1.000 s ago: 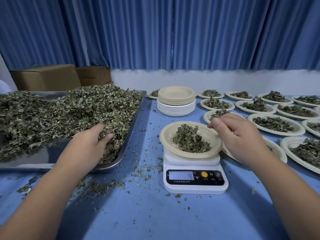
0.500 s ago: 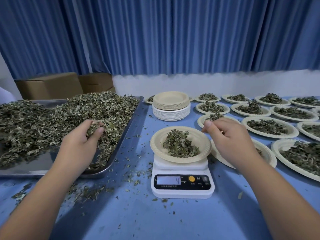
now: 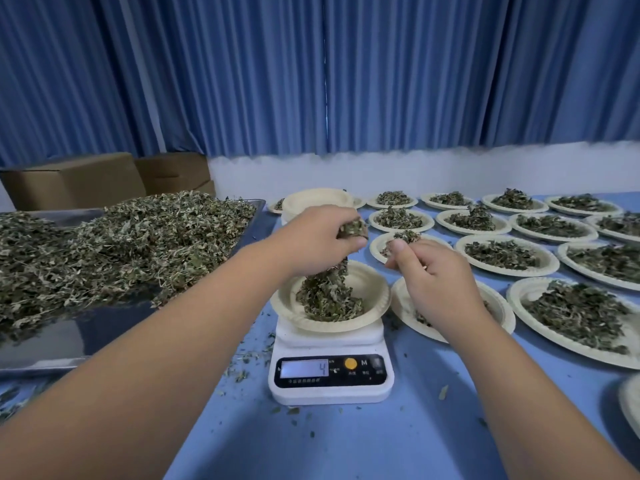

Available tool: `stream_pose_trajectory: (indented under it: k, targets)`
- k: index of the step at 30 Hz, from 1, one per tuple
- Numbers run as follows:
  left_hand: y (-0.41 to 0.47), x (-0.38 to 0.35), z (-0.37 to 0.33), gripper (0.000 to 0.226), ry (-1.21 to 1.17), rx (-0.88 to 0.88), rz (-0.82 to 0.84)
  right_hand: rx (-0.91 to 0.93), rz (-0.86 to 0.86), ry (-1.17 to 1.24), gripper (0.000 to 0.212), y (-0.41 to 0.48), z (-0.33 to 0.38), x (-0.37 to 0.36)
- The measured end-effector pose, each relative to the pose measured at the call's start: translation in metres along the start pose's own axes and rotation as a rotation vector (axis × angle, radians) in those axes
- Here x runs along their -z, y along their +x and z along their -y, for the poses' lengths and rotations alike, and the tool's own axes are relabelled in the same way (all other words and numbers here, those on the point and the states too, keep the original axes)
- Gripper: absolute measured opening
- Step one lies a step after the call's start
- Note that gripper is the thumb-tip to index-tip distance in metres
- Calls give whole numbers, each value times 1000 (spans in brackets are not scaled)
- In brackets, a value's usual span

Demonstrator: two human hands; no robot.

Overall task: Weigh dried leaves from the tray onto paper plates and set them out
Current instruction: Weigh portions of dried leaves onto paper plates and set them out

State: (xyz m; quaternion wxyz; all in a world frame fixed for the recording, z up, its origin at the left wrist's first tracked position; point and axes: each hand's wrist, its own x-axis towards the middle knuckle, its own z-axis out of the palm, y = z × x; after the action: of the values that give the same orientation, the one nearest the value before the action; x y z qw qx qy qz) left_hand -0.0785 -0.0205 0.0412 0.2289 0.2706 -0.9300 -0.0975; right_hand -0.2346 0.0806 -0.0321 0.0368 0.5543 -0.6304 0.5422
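Note:
A metal tray (image 3: 52,344) at the left holds a big heap of dried leaves (image 3: 131,244). A white scale (image 3: 330,368) reads 4 and carries a paper plate (image 3: 374,299) with a small pile of leaves. My left hand (image 3: 318,240) hovers above that plate, gripping a handful of leaves, and some fall from it onto the pile. My right hand (image 3: 433,282) is just right of the plate, fingers curled, thumb raised; whether it holds anything is unclear.
Several filled paper plates (image 3: 575,313) cover the blue table (image 3: 346,445) at the right. A stack of empty plates (image 3: 318,200) stands behind my left hand. Cardboard boxes (image 3: 76,180) sit behind the tray. Loose leaf bits lie around the scale.
My left hand lifted a handful of leaves out of the tray and carried it right, over the plate on the scale. My right hand stayed beside the plate.

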Motion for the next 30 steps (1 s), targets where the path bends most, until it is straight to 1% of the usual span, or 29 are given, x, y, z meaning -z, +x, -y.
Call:
stream_pose_trajectory:
  k: [1, 2, 4, 5, 7, 9, 10, 13, 14, 16, 19, 21, 22, 26, 28, 30]
  targets:
    - [5, -2, 1, 15, -1, 3, 62, -1, -3, 3, 38, 0, -1, 0]
    - [8, -3, 2, 18, 0, 17, 143, -3, -5, 6, 38, 0, -2, 1]
    - [13, -5, 5, 34, 14, 56, 319, -17, -9, 21, 38, 1, -3, 2]
    - [14, -5, 7, 40, 18, 75, 374, -28, -10, 32, 38, 1, -3, 2]
    - [13, -5, 11, 47, 8, 95, 396, -42, -11, 49, 38, 2, -3, 3]
    - [10, -4, 16, 44, -27, 91, 341, -36, -16, 46, 39, 2, -2, 3]
    - [7, -3, 18, 38, -45, 81, 288, -30, -17, 39, 39, 2, -2, 3]
    - [-6, 2, 25, 17, -70, 37, 40, -31, -8, 37, 40, 1, -1, 3]
    - [-11, 5, 28, 17, -70, 29, -51, -35, -2, 35, 40, 1, 0, 3]
    - [-23, 11, 35, 28, -43, 47, -202, -43, 7, 25, 40, 0, 0, 2]
    - [-44, 20, 47, 54, 14, 130, -344, -57, 13, 9, 40, 0, 1, 2]
    - [-61, 24, 55, 68, 56, 163, -396, -56, 22, -13, 40, -1, 1, 1]
    - [-69, 26, 60, 68, 76, 180, -410, -57, 26, -21, 40, -1, 1, 1]
    - [-105, 31, 86, 66, 74, 334, -420, -51, 93, -97, 43, 0, 2, -1]
    - [-120, 30, 103, 64, 96, 410, -399, -21, 138, -145, 44, -2, 3, -3]
    - [-134, 27, 117, 57, 123, 466, -365, 8, 160, -183, 41, -3, 7, -3]
